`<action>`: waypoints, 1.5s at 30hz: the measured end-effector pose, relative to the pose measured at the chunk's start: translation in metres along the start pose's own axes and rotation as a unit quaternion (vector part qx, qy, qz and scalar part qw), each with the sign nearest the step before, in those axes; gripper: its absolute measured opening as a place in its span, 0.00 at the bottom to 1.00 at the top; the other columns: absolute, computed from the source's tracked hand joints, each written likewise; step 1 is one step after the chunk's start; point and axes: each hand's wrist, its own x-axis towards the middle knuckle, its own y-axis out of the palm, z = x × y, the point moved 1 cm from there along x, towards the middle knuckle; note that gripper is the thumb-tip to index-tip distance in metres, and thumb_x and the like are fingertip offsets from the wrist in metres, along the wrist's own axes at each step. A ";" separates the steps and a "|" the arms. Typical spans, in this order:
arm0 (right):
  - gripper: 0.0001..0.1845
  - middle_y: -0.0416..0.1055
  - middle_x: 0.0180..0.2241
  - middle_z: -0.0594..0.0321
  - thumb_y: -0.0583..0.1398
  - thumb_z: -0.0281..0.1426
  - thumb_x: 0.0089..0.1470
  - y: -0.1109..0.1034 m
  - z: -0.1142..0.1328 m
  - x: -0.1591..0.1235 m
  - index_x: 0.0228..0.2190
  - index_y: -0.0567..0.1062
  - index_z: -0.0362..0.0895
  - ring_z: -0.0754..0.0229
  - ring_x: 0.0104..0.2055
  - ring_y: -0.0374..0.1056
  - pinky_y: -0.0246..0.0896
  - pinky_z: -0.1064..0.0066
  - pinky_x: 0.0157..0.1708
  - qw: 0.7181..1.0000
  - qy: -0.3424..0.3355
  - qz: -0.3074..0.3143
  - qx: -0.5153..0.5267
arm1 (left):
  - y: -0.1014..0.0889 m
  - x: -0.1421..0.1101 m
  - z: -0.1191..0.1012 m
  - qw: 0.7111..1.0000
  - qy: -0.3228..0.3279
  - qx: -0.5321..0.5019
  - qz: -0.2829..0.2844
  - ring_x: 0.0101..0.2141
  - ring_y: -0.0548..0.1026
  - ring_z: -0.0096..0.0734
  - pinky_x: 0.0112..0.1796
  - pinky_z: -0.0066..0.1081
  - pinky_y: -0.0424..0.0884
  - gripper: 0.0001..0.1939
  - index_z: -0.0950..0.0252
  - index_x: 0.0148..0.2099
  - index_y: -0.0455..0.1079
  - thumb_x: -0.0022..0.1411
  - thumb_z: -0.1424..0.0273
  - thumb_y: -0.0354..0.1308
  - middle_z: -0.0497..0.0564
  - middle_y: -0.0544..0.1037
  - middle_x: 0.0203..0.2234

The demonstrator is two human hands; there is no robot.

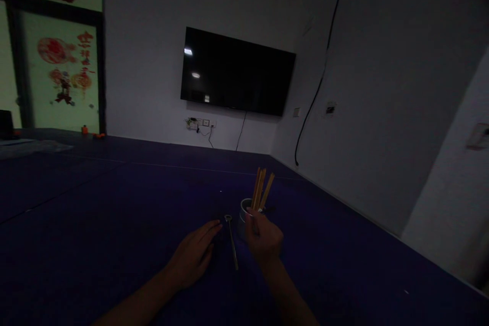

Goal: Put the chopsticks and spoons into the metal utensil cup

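On the dark blue tabletop [153, 204], my left hand [193, 254] lies with its fingers stretched out, holding nothing. Just right of its fingertips is a thin metal tool with a small ringed or spoon-like head [232, 244]; the dim light hides its exact kind. My right hand [265, 237] is closed in a pinch at the near right side of a grey metal cup [243, 219], close to its rim. Several wooden sticks like chopsticks [260, 188] stand up out of the cup, leaning right. My fingers hide their lower ends and whatever is pinched.
A dark object [269, 209] lies behind the cup. At the far left are a clear plastic sheet [34, 148] and small orange items [84, 130]. A wall-mounted television [237, 74] and a hanging black cable [321, 84] are beyond the table, with a wall along its right.
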 end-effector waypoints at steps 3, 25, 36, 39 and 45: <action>0.18 0.77 0.30 0.58 0.49 0.37 0.61 0.010 0.015 -0.005 0.32 0.77 0.45 0.60 0.30 0.72 0.60 0.72 0.30 0.989 -0.039 0.142 0.017 | 0.002 -0.001 0.002 1.000 0.002 0.001 0.010 0.54 0.67 0.34 0.52 0.36 0.68 0.27 0.59 0.61 0.56 0.59 0.78 0.44 0.54 0.68 0.55; 0.13 0.75 0.36 0.48 0.54 0.28 0.56 0.029 0.021 -0.022 0.34 0.77 0.39 0.54 0.38 0.73 0.62 0.71 0.35 0.854 0.151 0.474 -0.152 | 0.004 -0.001 0.002 1.000 -0.010 0.022 0.010 0.49 0.71 0.33 0.48 0.35 0.72 0.18 0.62 0.51 0.66 0.61 0.76 0.44 0.54 0.73 0.50; 0.14 0.76 0.35 0.48 0.52 0.26 0.57 0.032 0.018 -0.025 0.33 0.78 0.39 0.54 0.36 0.74 0.62 0.70 0.34 0.854 0.139 0.476 -0.159 | 0.004 -0.001 0.002 1.000 -0.008 0.015 0.024 0.47 0.73 0.33 0.46 0.35 0.72 0.17 0.63 0.48 0.68 0.61 0.76 0.44 0.54 0.74 0.48; 0.14 0.76 0.34 0.49 0.51 0.26 0.57 0.032 0.017 -0.025 0.33 0.78 0.40 0.54 0.36 0.74 0.62 0.71 0.34 0.853 0.140 0.476 -0.163 | 0.004 0.000 0.001 1.000 -0.008 0.007 0.025 0.47 0.73 0.33 0.46 0.35 0.73 0.17 0.62 0.48 0.68 0.60 0.76 0.44 0.54 0.75 0.47; 0.14 0.76 0.35 0.49 0.52 0.26 0.57 0.034 0.016 -0.026 0.34 0.78 0.40 0.53 0.36 0.74 0.63 0.70 0.33 0.851 0.141 0.477 -0.169 | 0.003 0.001 0.000 1.000 -0.006 -0.003 0.020 0.45 0.74 0.31 0.44 0.33 0.73 0.16 0.62 0.47 0.69 0.60 0.76 0.44 0.53 0.76 0.44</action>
